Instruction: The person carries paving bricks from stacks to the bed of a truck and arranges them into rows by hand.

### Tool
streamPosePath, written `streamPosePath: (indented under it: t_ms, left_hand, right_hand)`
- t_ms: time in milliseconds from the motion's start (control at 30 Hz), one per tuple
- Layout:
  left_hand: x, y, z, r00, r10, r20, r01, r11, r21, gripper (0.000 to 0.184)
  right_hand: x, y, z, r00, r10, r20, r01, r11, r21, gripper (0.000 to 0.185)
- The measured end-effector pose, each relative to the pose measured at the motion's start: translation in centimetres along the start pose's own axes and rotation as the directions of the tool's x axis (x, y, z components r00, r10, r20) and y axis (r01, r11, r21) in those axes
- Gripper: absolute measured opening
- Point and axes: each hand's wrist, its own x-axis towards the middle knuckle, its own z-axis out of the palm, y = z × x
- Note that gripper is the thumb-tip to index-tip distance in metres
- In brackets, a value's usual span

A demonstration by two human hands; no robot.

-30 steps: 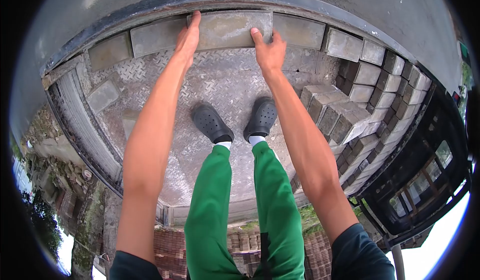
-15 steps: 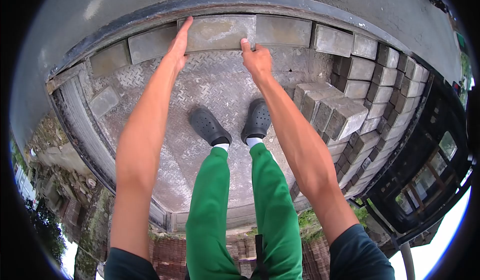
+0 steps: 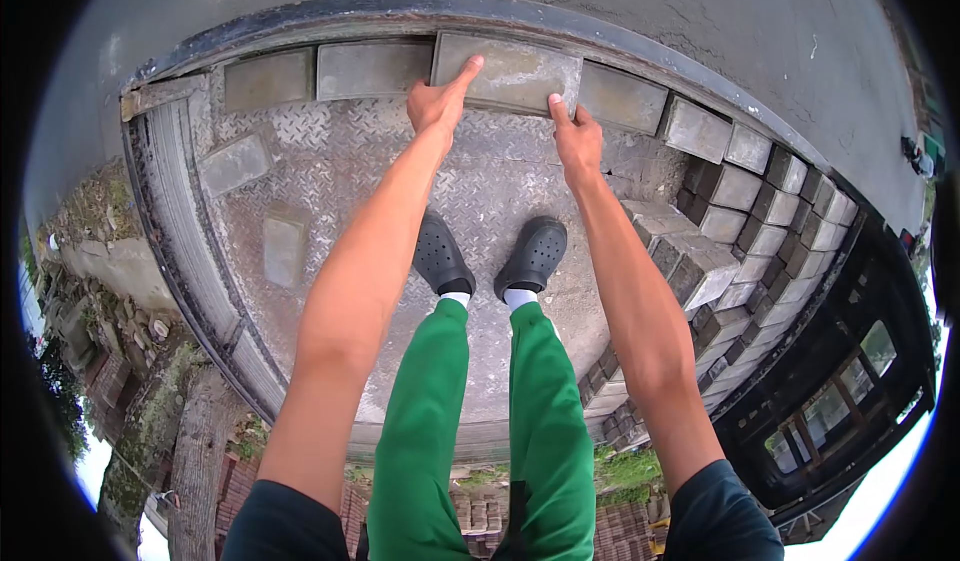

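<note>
A grey rectangular concrete block [image 3: 520,69] with a yellowish patch lies in the row along the far side wall of the metal bed. My left hand [image 3: 440,103] is closed at its left front corner, thumb on the top face and fingers hidden beneath. At the right front corner my right hand [image 3: 577,141] grips the same block, its thumb against the front edge. The block overlaps its neighbours in view; whether it is raised off the floor I cannot tell. Beside it sit a left block [image 3: 365,69] and a right block [image 3: 620,96].
Stacked blocks [image 3: 765,206] fill the right side, with a shorter pile [image 3: 690,261] nearer my feet. Two loose blocks lie at left, one angled [image 3: 235,164] and one upright in view [image 3: 285,249]. My dark clogs [image 3: 532,253] stand on the patterned metal floor [image 3: 360,161].
My view has turned, so the scene sits further right. My left hand has gone from flat along the block's left edge to gripping its front corner. My right hand still holds the right corner.
</note>
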Motion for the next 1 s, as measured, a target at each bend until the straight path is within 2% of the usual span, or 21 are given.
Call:
streamPosePath:
  t_ms: [33, 67, 133, 167, 200, 267, 300, 367, 400, 433, 467, 500, 600, 733, 800, 833, 867, 900, 933, 967, 1000]
  left_hand:
    - [0.5, -0.8, 0.4, 0.991, -0.004, -0.133, 0.006, 1.000, 0.017, 0.109]
    - [0.7, -1.9, 0.4, 0.990, -0.016, -0.143, 0.017, 1.000, 0.006, 0.109]
    - [0.0, -2.8, -0.3, 0.995, -0.019, -0.102, 0.004, 0.990, -0.144, 0.099]
    - [-0.5, -3.2, -0.9, 0.988, -0.012, -0.157, -0.017, 0.984, -0.179, 0.091]
    - [-1.2, -3.5, -1.8, 0.987, -0.013, -0.162, -0.017, 0.982, -0.186, 0.091]
    - [-2.3, -4.8, -4.4, 0.983, 0.055, -0.177, -0.093, 0.971, -0.220, 0.086]
    - [-3.2, -5.1, -6.2, 0.988, 0.061, -0.142, -0.091, 0.973, -0.213, 0.083]
    - [-4.4, -6.6, -9.1, 0.985, 0.016, -0.174, -0.058, 0.969, -0.239, 0.082]
    - [-4.7, -7.5, -10.6, 0.980, -0.027, -0.197, -0.027, 0.964, -0.265, 0.082]
    - [-4.6, -8.7, -12.3, 0.979, -0.029, -0.201, -0.026, 0.964, -0.264, 0.082]
    - [-4.4, -9.8, -14.1, 0.977, -0.094, -0.190, 0.033, 0.953, -0.302, 0.083]
    - [-4.0, -10.7, -15.5, 0.972, -0.160, -0.173, 0.093, 0.936, -0.340, 0.084]
    - [-2.8, -12.2, -19.0, 0.952, -0.200, -0.231, 0.078, 0.889, -0.451, 0.086]
    - [0.5, -11.5, -21.5, 0.926, -0.182, -0.331, 0.004, 0.880, -0.474, 0.086]
    - [2.5, -8.8, -22.3, 0.968, -0.034, -0.248, -0.077, 0.904, -0.421, 0.090]
    - [3.7, -7.8, -22.3, 0.974, 0.043, -0.221, -0.115, 0.939, -0.325, 0.092]
    - [4.6, -6.9, -22.4, 0.976, 0.115, -0.187, -0.157, 0.962, -0.226, 0.095]
    - [5.2, -5.7, -22.3, 0.977, 0.111, -0.184, -0.152, 0.961, -0.232, 0.095]
    - [5.5, -4.6, -21.9, 0.929, 0.263, -0.262, -0.231, 0.962, 0.148, 0.090]
    - [5.6, -3.5, -21.3, 0.861, 0.431, -0.270, -0.251, 0.822, 0.511, 0.086]
    - [6.0, -3.8, -20.6, 0.864, 0.428, -0.266, -0.252, 0.824, 0.507, 0.086]
  right_hand:
    - [0.3, 0.4, 0.7, 0.998, -0.040, -0.046, 0.048, 0.982, 0.182, 0.056]
    - [0.6, 0.9, 0.6, 0.999, -0.043, -0.033, 0.048, 0.984, 0.170, 0.056]
    - [-0.5, 0.3, 0.3, 0.997, 0.029, 0.072, -0.053, 0.931, 0.361, 0.058]
    - [-1.3, 0.0, 0.5, 0.983, 0.124, 0.132, -0.170, 0.887, 0.430, 0.065]
    - [-2.1, 0.5, 0.9, 0.983, 0.119, 0.136, -0.167, 0.890, 0.425, 0.065]
    - [-3.1, 3.2, 2.5, 0.926, 0.219, 0.307, -0.365, 0.722, 0.587, 0.075]
    - [-4.5, 3.7, 3.4, 0.925, 0.221, 0.310, -0.369, 0.724, 0.583, 0.075]
    - [-7.5, 3.9, 6.1, 0.921, 0.251, 0.299, -0.390, 0.589, 0.708, 0.067]
    - [-8.2, 3.7, 7.0, 0.919, 0.250, 0.306, -0.395, 0.589, 0.705, 0.067]
    - [-8.8, 3.5, 7.7, 0.883, 0.202, 0.425, -0.447, 0.639, 0.626, 0.077]
    - [-9.1, 3.3, 8.5, 0.828, 0.157, 0.538, -0.481, 0.692, 0.538, 0.087]
    - [-9.1, 3.0, 9.8, 0.813, 0.185, 0.552, -0.492, 0.727, 0.480, 0.082]
    - [-9.0, 1.1, 13.6, 0.782, 0.178, 0.597, -0.501, 0.749, 0.434, 0.076]
    - [-6.8, -1.2, 18.9, 0.787, 0.110, 0.607, -0.490, 0.710, 0.506, 0.072]
    - [-5.4, -2.5, 20.5, 0.852, 0.030, 0.523, -0.429, 0.611, 0.665, 0.052]
    - [-5.0, -3.1, 21.1, 0.854, 0.030, 0.520, -0.425, 0.617, 0.663, 0.052]
    - [-4.6, -3.5, 21.7, 0.877, 0.046, 0.478, -0.433, 0.507, 0.745, 0.057]
    - [-4.6, -3.8, 22.2, 0.898, 0.071, 0.435, -0.426, 0.388, 0.817, 0.061]
    - [-5.2, -4.4, 22.4, 0.900, 0.077, 0.429, -0.423, 0.394, 0.816, 0.061]
    - [-5.8, -5.1, 22.4, 0.875, 0.192, 0.444, -0.483, 0.373, 0.792, 0.067]
    - [-6.4, -5.5, 22.3, 0.838, 0.302, 0.455, -0.541, 0.343, 0.768, 0.073]
